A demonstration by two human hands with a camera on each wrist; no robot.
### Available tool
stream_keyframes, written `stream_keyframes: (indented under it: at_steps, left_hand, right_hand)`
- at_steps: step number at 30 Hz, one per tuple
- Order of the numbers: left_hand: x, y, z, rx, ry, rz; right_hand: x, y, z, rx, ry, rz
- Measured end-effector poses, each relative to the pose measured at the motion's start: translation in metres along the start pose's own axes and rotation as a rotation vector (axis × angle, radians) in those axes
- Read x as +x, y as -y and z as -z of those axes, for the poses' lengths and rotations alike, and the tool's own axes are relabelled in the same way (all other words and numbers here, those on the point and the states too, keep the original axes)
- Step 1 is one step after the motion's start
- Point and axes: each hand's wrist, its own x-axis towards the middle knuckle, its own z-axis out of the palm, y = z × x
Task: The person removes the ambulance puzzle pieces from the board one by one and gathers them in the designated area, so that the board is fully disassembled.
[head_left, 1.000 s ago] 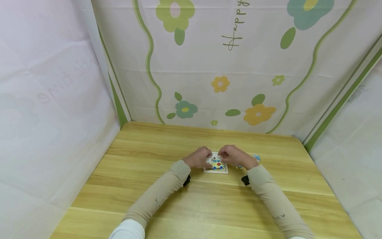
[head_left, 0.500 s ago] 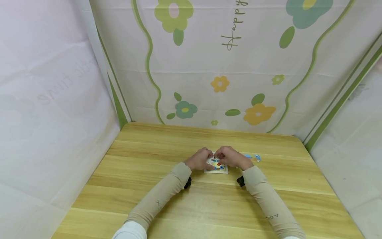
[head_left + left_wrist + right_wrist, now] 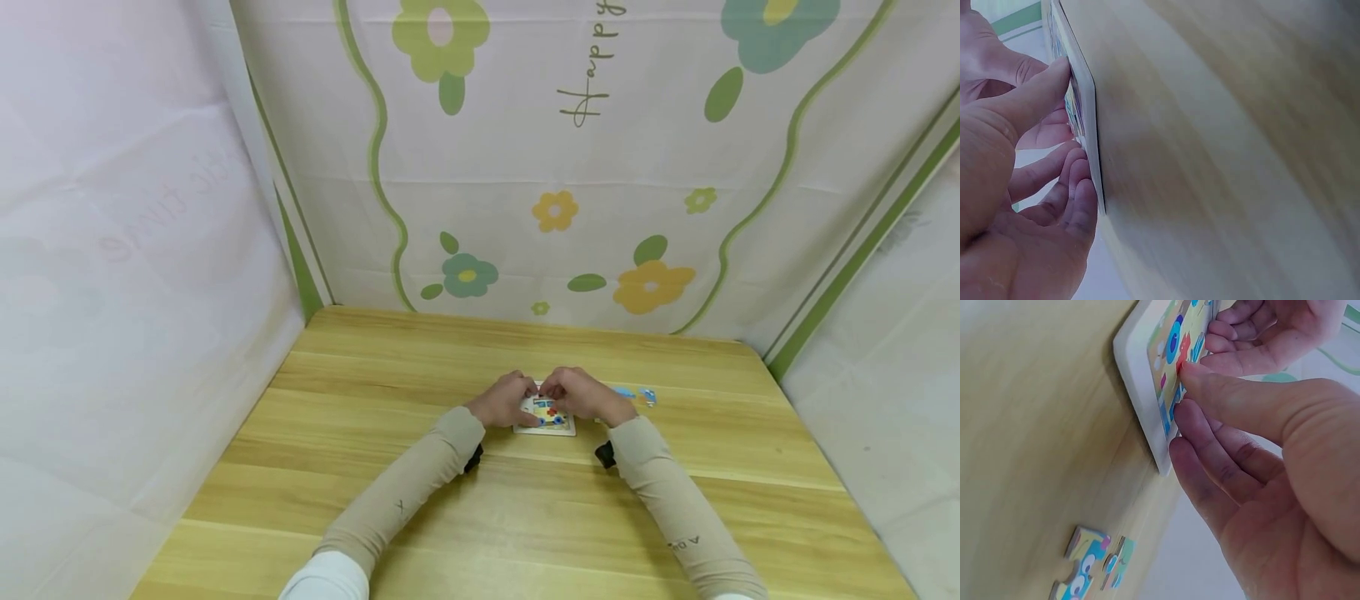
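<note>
A small white-framed jigsaw puzzle board (image 3: pixel 555 432) lies on the table, showing a yellow ambulance (image 3: pixel 542 413) with a red cross and blue wheels. My left hand (image 3: pixel 501 402) holds the board's left side, its thumb on the face and its curved fingers at the far part of the frame. From the right, my right hand (image 3: pixel 581 393) reaches over the board. In the right wrist view its thumb touches the picture by the red cross, and its bent fingertips meet a blue part near the frame. I cannot tell whether those fingers pinch a piece.
Loose puzzle pieces lie right of the board: one with cartoon eyes (image 3: pixel 1085 562) and a greenish-blue one (image 3: pixel 1121 559). Black wrist cameras sit under both sleeves, such as the left camera (image 3: pixel 472 458). A flowered cloth (image 3: pixel 555 250) walls the wooden table (image 3: pixel 525 517).
My right hand has moved left, further over the board and closer to the left fingers, exposing more loose pieces behind it. The left hand stays nearly in place.
</note>
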Motion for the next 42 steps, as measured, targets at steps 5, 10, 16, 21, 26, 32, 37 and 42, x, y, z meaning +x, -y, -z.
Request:
stream_keyframes:
  at_steps: [5, 10, 16, 21, 26, 32, 37, 42]
  left_hand:
    - [0.0012, -0.0008, -0.0009, 0.012, 0.007, 0.013]
    - [0.0017, -0.0006, -0.0014, 0.018, 0.006, 0.026]
    - [0.0017, 0.0, -0.0015, 0.016, 0.007, 0.018]
    - [0.0017, 0.001, -0.0023, 0.023, 0.012, 0.015]
    - [0.0015, 0.0013, -0.0015, 0.028, 0.007, 0.007]
    - [0.0017, -0.0001, -0.0007, 0.026, 0.003, 0.006]
    - [0.0022, -0.0007, -0.0009, 0.02, -0.001, 0.006]
    - [0.0017, -0.001, -0.0008, 0.025, -0.005, 0.003]
  right_hand:
    - [-0.0026, 0.0021, 0.0024, -0.008, -0.011, -0.001]
    - [-0.0042, 0.0033, 0.0049, 0.008, -0.027, 0.013]
    - [-0.0038, 0.0035, 0.0062, 0.034, -0.042, 0.018]
    - [-0.0017, 0.0017, 0.0031, 0.04, -0.033, 0.012]
    - [0.0001, 0.001, 0.0008, 0.03, -0.014, 0.0]
    - [-0.001, 0.0011, 0.0011, 0.05, -0.024, 0.0]
    - [-0.0026, 0.0028, 0.0028, 0.079, -0.043, -0.011]
    - [-0.0024, 0.0034, 0.0036, 0.116, -0.062, -0.006]
